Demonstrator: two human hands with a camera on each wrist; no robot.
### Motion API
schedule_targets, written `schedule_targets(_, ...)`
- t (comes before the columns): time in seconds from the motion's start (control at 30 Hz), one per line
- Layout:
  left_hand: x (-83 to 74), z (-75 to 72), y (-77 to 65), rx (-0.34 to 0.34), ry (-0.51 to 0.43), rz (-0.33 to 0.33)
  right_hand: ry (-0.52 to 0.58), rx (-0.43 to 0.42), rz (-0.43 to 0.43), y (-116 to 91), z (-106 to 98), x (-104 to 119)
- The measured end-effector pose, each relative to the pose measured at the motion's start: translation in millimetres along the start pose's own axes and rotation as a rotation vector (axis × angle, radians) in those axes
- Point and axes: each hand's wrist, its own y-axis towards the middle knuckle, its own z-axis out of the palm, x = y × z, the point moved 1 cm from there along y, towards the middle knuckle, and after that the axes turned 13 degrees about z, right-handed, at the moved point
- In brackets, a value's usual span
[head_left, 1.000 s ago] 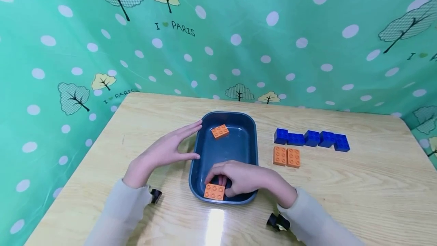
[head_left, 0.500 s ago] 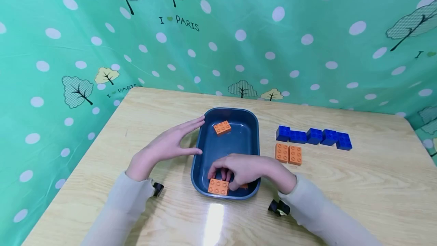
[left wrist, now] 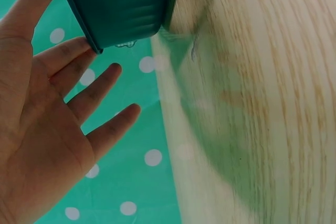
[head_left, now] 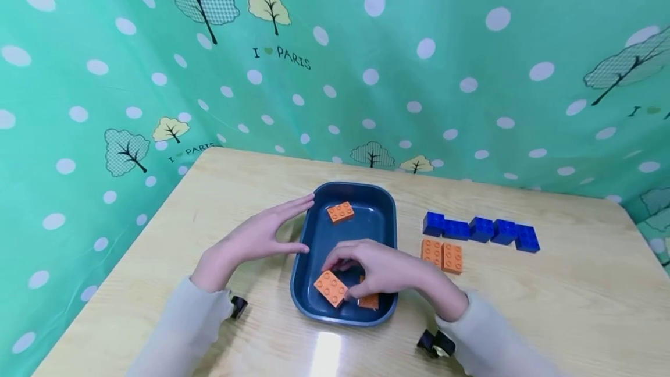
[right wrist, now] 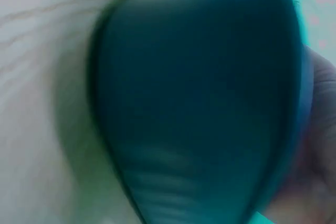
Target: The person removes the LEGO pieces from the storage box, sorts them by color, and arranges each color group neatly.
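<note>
A dark blue rectangular tub [head_left: 373, 223] stands on the table. My right hand [head_left: 381, 266] reaches into its near end and pinches an orange toy brick [head_left: 331, 287], which sits turned at an angle. Partly under that hand lies a second orange brick [head_left: 369, 301]; a third brick [head_left: 341, 212] rests at the tub's far end. My left hand [head_left: 256, 233] has its fingers spread, fingertips and thumb at the tub's left rim. In the left wrist view, straight fingers [left wrist: 97, 93] meet the tub's edge. The right wrist view shows mostly the tub's outer wall [right wrist: 199, 93], blurred.
Right of the tub, several blue bricks [head_left: 481, 230] form a row. Two orange bricks [head_left: 452, 258] stand side by side just in front of them. A green dotted curtain [head_left: 335, 63] hangs behind the wooden table [head_left: 523, 301].
The pinched orange brick has turned from square with the tub to a slant and come away from the near wall. More of the brick beneath my right hand shows. The left hand stays put.
</note>
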Motion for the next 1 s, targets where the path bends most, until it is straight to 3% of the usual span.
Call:
schedule_targets(0.1, 0.2, 2.2, -5.6, -0.007, -0.007, -0.016, 0.068, -0.116, -0.037, -16, -6, -2)
schedule_targets(0.2, 0.7, 2.4, -6.2, -0.017, -0.016, -0.023, 0.108, -0.25, -0.013, -38, -18, -9)
schedule_targets(0.4, 2.7, 4.4, -2.3, -0.013, -0.026, -0.007, 0.106, -0.501, 0.159, -91, -42, -33)
schedule_targets(0.53, 3.9, 5.7, -3.3, -0.017, -0.027, -0.015, 0.125, -0.609, 0.265, -120, -50, -50)
schedule_targets(0.67, 3.7, 7.8, -3.0, -0.004, -0.029, -0.022, 0.109, -0.709, 0.3, -146, -49, -70)
schedule_targets(0.8, 2.8, 7.8, -3.7, -0.003, -0.026, -0.024, 0.082, -0.761, 0.364, -164, -42, -93)
schedule_targets(1.0, 3.0, 4.2, -2.2, -0.018, -0.023, -0.021, 0.1, -0.716, 0.488, -176, -35, -120)
